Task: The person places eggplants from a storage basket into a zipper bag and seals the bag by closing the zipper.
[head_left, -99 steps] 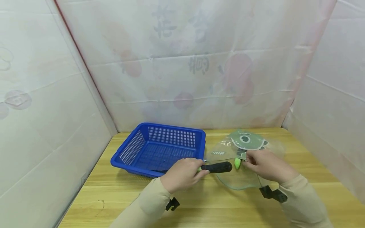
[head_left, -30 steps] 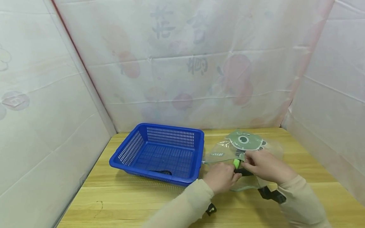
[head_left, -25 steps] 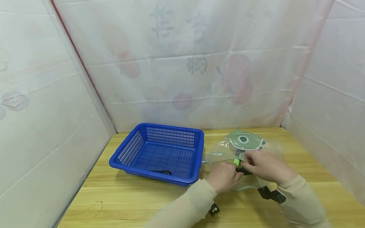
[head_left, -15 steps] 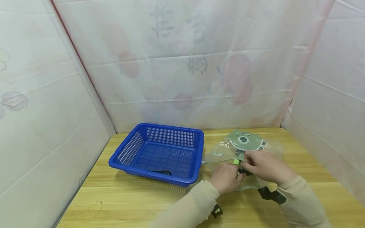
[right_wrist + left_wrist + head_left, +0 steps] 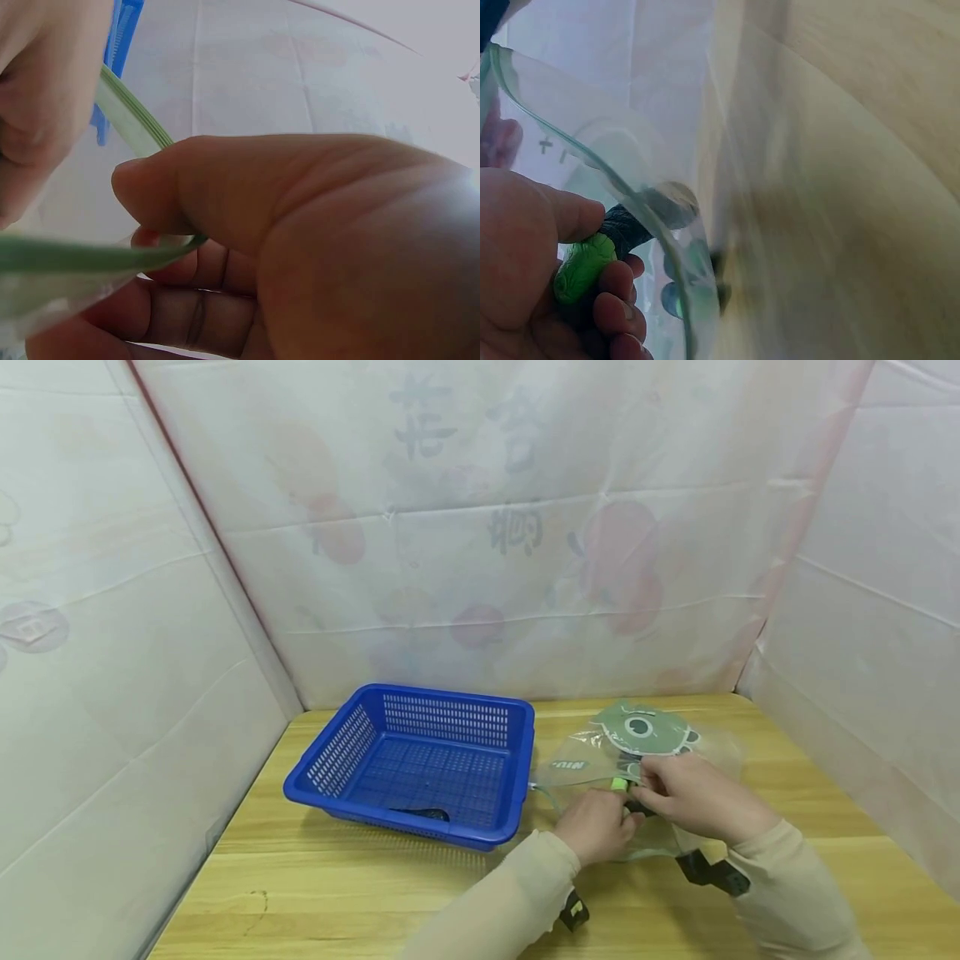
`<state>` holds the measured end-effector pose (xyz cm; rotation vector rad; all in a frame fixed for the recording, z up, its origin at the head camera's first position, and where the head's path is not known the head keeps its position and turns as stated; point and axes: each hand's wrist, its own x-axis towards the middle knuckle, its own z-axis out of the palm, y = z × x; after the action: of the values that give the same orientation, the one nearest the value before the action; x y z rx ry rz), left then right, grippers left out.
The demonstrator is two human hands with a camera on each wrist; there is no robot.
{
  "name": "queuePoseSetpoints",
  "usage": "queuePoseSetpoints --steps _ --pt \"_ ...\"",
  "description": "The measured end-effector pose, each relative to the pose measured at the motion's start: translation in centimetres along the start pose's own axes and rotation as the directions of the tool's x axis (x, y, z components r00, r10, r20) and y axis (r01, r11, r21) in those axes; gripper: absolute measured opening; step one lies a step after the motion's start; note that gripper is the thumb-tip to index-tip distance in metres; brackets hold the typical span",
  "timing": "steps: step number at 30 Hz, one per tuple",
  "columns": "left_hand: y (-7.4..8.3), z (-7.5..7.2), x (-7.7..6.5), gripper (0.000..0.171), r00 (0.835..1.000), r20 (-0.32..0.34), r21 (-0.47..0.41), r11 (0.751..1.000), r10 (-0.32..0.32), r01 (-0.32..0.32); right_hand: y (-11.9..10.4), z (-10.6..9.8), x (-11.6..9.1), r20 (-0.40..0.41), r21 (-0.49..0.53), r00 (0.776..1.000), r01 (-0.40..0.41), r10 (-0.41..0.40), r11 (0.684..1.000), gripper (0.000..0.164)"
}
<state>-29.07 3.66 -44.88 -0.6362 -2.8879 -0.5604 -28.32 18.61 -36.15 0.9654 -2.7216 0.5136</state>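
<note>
Left grip (image 5: 596,827): holding black-and-green object (image 5: 589,264), end inside clear bag (image 5: 647,732) | Right grip (image 5: 693,795): pinching bag | Blue basket (image 5: 435,768): beside bag

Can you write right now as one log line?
Left hand: grips black-and-green handle, end inside clear zipper bag | right hand: pinches bag's edge | blue basket: left of bag, black item inside

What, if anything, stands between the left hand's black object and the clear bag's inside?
Nothing visible: the right hand pinches the clear bag at its gaping mouth, and the end of the black object shows through the film.
</note>
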Motion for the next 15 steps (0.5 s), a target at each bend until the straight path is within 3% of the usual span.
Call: queuePoseSetpoints --steps 15 --pt "-0.7 1.3 0.5 0.025 0.993 0.033 0.024 0.994 -0.11 0.109 -0.1 0.0 0.0 0.033 0.004 0.999 0.0 0.0 1.0 0.033"
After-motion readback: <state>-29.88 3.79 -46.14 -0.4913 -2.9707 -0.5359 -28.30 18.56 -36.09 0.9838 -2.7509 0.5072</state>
